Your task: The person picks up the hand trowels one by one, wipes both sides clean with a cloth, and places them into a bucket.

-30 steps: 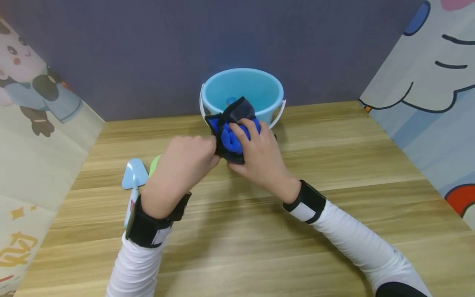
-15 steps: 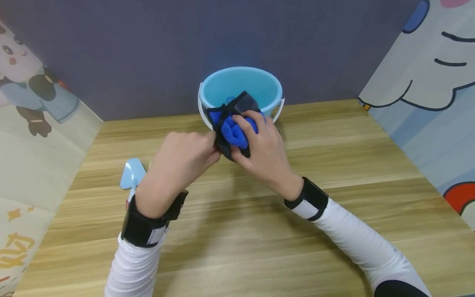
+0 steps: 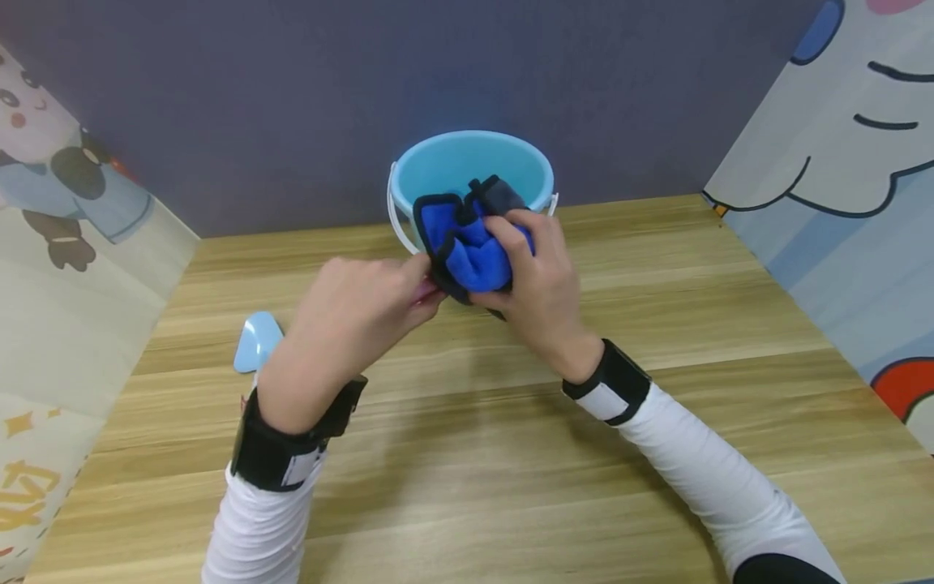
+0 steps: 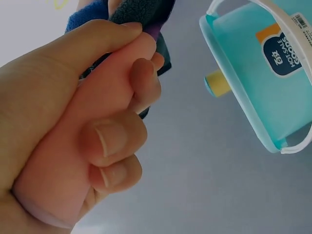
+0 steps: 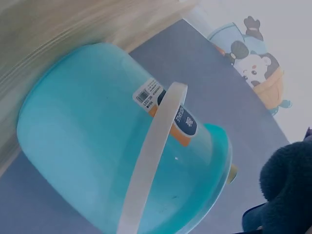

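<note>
My left hand [image 3: 339, 328] grips a tool by its smooth pink handle [image 4: 73, 146], the fingers wrapped round it in the left wrist view. A sliver of purple [image 4: 155, 30] shows beyond the thumb; the tool's far end is hidden in a cloth. That blue and dark grey cloth [image 3: 477, 259], edged in black, is bunched in my right hand [image 3: 543, 280], fingers over its top and thumb beneath. Both hands meet at the cloth, just in front of a light blue bucket [image 3: 474, 150].
The bucket stands at the table's back edge against a dark wall, with a white handle [image 5: 155, 151]. A yellow stick end [image 4: 218, 83] pokes past its rim. On the table's left lies a light blue toy shovel [image 3: 257, 341], partly behind the left arm. Printed panels flank both sides.
My right hand has shifted slightly right and turned the cloth, baring more of its blue side. The left hand moved a little left, covering more of the shovel and a green thing beside it.
</note>
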`<state>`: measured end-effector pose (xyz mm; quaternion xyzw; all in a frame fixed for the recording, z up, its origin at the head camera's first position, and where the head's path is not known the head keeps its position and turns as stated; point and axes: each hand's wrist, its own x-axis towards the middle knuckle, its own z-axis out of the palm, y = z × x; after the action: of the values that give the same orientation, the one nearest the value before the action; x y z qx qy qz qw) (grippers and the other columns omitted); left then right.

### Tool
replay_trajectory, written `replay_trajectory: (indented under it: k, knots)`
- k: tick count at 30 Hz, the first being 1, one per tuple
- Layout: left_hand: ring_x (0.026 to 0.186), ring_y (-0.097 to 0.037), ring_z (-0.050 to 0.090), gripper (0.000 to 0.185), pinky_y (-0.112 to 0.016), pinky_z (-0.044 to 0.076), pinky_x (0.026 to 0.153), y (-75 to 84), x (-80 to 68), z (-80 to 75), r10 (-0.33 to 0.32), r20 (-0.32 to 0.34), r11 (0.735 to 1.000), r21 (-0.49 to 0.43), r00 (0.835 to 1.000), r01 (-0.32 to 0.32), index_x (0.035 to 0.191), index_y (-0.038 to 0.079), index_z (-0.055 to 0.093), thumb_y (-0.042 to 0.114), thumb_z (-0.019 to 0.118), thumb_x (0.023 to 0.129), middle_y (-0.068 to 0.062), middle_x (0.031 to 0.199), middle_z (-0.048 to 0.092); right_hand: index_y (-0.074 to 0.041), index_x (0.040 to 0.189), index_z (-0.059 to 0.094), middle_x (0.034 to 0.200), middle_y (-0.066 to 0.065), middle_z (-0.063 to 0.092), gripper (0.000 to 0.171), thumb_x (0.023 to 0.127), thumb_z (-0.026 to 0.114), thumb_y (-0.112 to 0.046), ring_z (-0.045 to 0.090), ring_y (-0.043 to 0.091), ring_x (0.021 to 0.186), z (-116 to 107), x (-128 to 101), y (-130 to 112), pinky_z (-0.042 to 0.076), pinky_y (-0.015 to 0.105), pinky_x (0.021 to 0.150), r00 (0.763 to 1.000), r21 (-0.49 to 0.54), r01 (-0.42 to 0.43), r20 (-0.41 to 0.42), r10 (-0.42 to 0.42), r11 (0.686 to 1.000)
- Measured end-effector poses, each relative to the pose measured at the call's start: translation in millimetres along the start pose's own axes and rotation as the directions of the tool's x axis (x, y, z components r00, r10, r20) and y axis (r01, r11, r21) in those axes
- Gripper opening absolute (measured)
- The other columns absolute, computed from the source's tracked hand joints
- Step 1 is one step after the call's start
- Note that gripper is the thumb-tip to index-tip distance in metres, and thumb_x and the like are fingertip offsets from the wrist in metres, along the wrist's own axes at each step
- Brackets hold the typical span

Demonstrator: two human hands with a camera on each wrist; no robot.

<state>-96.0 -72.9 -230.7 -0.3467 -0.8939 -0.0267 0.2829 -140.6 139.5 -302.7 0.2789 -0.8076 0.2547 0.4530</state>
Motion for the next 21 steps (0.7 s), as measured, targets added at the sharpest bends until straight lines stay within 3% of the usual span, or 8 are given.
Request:
replay_trajectory:
  k: [4,7,11,14,21]
  knots:
    - [0.044,-0.017,0.04,0.026,-0.036,0.038,0.041,6.1,1.2,-0.5,0.043,-0.043,0.998,0.044,0.998,-0.041,0.085,0.006,0.056,0.026,0.067,0.098,0.002,0.057,0.039,-0.011,0.127,0.051,0.113,0.024,0.059,0.079,0.066,0.095,-0.033,0.06,0.042,0.104,-3,5,7,0.054,0.054,0.094,0.995,0.028,0.02,-0.095,-0.017,0.999]
    - [0.044,-0.015,0.038,0.026,-0.033,0.035,0.04,9.8,3.2,-2.0,0.054,-0.05,0.998,0.045,0.997,-0.051,0.087,0.006,0.057,0.027,0.067,0.099,0.002,0.057,0.04,-0.011,0.125,0.052,0.11,0.024,0.059,0.068,0.076,0.088,-0.044,0.061,0.041,0.1,-7,10,12,0.055,0.052,0.092,0.986,0.032,0.015,-0.165,-0.01,0.999]
    - [0.044,-0.014,0.038,0.023,-0.032,0.035,0.04,11.7,5.6,-1.8,0.059,-0.073,0.997,0.045,0.996,-0.056,0.095,0.006,0.059,0.027,0.064,0.1,0.002,0.057,0.042,-0.012,0.123,0.051,0.108,0.023,0.06,0.062,0.088,0.068,-0.06,0.062,0.038,0.1,-13,18,13,0.056,0.048,0.094,0.974,0.061,-0.049,-0.219,0.061,0.997]
    - [0.045,-0.013,0.037,0.021,-0.032,0.034,0.04,11.9,6.1,-1.5,0.062,-0.088,0.997,0.042,0.994,-0.058,0.097,0.006,0.058,0.026,0.062,0.102,0.002,0.058,0.042,-0.012,0.121,0.052,0.108,0.022,0.061,0.061,0.09,0.065,-0.062,0.063,0.037,0.102,-17,24,14,0.055,0.046,0.097,0.957,0.107,-0.106,-0.257,0.131,0.989]
    - [0.045,-0.012,0.032,0.022,-0.029,0.026,0.041,9.6,5.3,-3.0,0.025,-0.113,0.999,0.036,0.993,-0.021,0.095,0.005,0.059,0.026,0.065,0.099,0.002,0.056,0.04,-0.007,0.122,0.055,0.113,0.025,0.06,0.045,0.089,0.069,-0.034,0.061,0.031,0.109,-39,37,26,0.048,0.037,0.102,0.908,0.156,-0.238,-0.314,0.277,0.959]
